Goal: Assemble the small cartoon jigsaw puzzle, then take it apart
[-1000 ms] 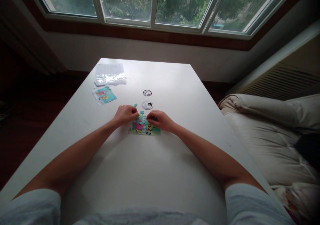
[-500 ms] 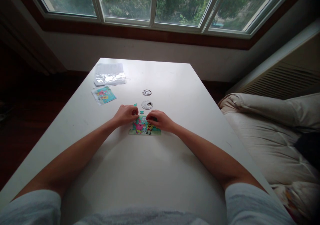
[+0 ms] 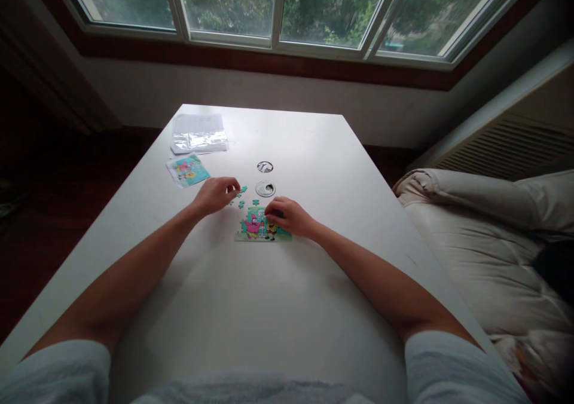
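A partly assembled jigsaw puzzle [image 3: 253,229] with a pink and a yellow cartoon figure lies flat on the white table. My right hand [image 3: 289,215] rests over its upper right part, fingers curled down onto it and covering that corner. To the puzzle's upper left is my left hand [image 3: 219,193], its thumb and forefinger bent together among loose teal pieces. Whatever may be between those fingertips is too small to make out. One loose puzzle piece [image 3: 241,204] lies beside the puzzle's upper left corner, and another teal piece [image 3: 255,202] sits just above its top edge.
Beyond the puzzle lie two round, silvery discs, a nearer disc [image 3: 265,189] and a farther disc [image 3: 265,167]. At the far left are a picture card [image 3: 188,170] and a clear plastic packet [image 3: 200,135]. A cushioned beige seat [image 3: 448,242] stands right of the table.
My left hand has moved from the puzzle's upper left edge up and left to the loose pieces, uncovering several of them. My right hand has stayed on the puzzle.
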`<action>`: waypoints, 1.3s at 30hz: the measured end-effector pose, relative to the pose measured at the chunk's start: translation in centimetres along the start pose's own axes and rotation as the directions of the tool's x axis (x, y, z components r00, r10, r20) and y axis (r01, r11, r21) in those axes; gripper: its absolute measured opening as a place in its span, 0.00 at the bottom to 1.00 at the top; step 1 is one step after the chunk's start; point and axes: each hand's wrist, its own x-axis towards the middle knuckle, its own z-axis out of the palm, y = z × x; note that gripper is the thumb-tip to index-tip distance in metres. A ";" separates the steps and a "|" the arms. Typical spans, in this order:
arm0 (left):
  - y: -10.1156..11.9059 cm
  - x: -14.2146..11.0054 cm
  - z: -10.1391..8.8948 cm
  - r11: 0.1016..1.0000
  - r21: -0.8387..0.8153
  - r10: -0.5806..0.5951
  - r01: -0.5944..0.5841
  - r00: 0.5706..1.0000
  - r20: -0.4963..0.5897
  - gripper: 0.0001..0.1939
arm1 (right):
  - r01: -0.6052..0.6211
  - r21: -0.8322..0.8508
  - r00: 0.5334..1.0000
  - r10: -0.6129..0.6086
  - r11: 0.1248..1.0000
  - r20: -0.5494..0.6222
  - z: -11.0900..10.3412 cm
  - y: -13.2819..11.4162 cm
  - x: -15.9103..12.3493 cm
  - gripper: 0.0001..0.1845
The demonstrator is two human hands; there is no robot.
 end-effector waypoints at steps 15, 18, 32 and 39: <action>0.2 -1.0 -1.7 0.935 0.332 0.055 -0.125 0.976 0.213 0.11 | 0.007 -0.033 1.000 -0.007 0.999 -0.014 -0.1 0.3 0.0 0.03; 1.0 -1.2 -1.1 0.908 0.404 0.042 -0.112 0.983 0.178 0.09 | 0.013 -0.036 1.000 -0.013 0.999 -0.012 -0.1 0.3 0.0 0.03; 0.6 -0.9 -1.2 0.986 0.133 0.070 -0.098 0.977 0.200 0.06 | 0.012 -0.055 1.000 -0.013 0.998 -0.013 0.0 0.2 0.1 0.03; 1.9 -0.8 -0.6 0.992 -0.129 0.024 -0.001 0.984 0.179 0.09 | 0.001 -0.051 1.000 -0.002 0.999 -0.004 -0.1 0.0 0.0 0.03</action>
